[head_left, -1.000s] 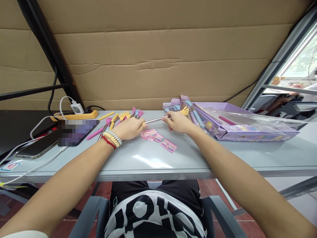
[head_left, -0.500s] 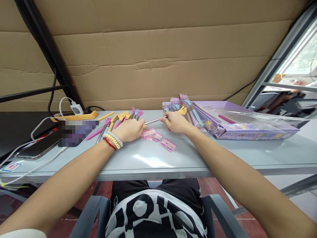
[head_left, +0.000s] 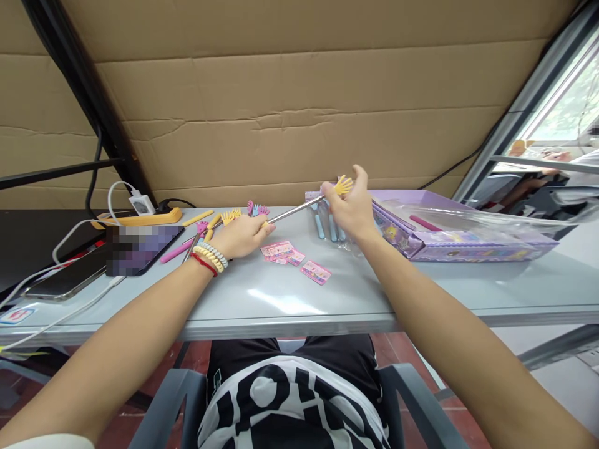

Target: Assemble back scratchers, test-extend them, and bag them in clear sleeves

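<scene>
My left hand is closed round the yellow handle end of a telescopic back scratcher. Its thin metal rod slants up to the right. At the far end the small yellow hand-shaped head shows between the thumb and raised index finger of my right hand, whose thumb lies over the rod. My right hand's lower fingers are hidden. Left of my left hand lie more scratchers with pink and yellow heads. Several pink printed cards lie on the table below the rod.
Wrapped blue scratchers lie beside my right hand. A purple box with clear plastic and a magenta stick stands right. Phones, white cables and a yellow power strip are at left. Cardboard walls the back.
My right hand has moved up and slightly right, and its index finger has lifted. More of the metal rod shows between my hands. My left hand has shifted slightly left.
</scene>
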Tool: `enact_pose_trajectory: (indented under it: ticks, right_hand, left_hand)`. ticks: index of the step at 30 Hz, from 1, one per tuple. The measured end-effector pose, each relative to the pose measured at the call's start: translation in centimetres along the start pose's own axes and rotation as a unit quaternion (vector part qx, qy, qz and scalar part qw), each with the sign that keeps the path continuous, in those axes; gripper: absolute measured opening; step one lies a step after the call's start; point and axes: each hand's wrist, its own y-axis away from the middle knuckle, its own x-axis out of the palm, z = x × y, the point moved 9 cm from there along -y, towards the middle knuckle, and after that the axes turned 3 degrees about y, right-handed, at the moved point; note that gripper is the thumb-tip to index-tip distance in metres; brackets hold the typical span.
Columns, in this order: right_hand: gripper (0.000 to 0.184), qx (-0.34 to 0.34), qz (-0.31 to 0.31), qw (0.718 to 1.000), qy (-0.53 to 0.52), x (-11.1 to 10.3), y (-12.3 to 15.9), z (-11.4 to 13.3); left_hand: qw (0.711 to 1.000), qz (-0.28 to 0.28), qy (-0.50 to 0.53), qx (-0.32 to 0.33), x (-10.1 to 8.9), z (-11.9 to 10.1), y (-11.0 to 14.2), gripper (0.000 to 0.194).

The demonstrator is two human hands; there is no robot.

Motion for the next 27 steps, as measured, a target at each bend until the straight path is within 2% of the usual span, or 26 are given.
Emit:
enact_pose_trajectory:
  ticks: [3, 7, 10, 13, 16, 19, 22, 27]
  right_hand:
    - [0.053, 0.063, -0.055, 0.991, -0.104, -1.3, -0.3, -1.6]
    - [0.029, 0.108, -0.027, 0.968, -0.224, -1.1, -0.4, -2.1]
    - [0.032, 0.111, -0.013, 0.948, -0.297, -1.0, -0.4, -2.0]
    - [0.04, 0.112, -0.002, 0.934, -0.339, -1.1, -0.4, -2.0]
    - [0.039, 0.111, 0.036, 0.929, -0.35, -1.0, -0.3, -1.9]
    - [0.038, 0.108, 0.121, 0.921, -0.355, 0.5, 0.3, -0.8]
    - [0.035, 0.107, 0.173, 0.916, -0.347, 2.4, 1.1, 0.0]
    - [0.036, 0.078, 0.183, 0.95, -0.239, 4.2, 1.7, 0.0]
  left_hand:
    - [1.0, -0.006, -0.012, 0.01, -0.5, 0.5, 0.1, 0.04]
    - [0.999, 0.002, -0.013, 0.031, -0.9, 0.8, 0.2, 0.037]
    - [0.999, -0.004, -0.027, 0.028, -1.4, 1.1, 0.1, 0.034]
    - [0.997, -0.045, -0.064, -0.017, -2.6, 2.4, 0.1, 0.036]
    - [0.986, -0.083, -0.104, -0.101, -4.0, 4.8, 0.3, 0.036]
    - [0.975, -0.082, -0.134, -0.155, -4.3, 6.9, 0.5, 0.027]
    - [0.969, -0.062, -0.164, -0.173, -3.7, 8.0, 0.4, 0.024]
    - [0.963, -0.011, -0.207, -0.173, -2.6, 8.2, 0.1, 0.032]
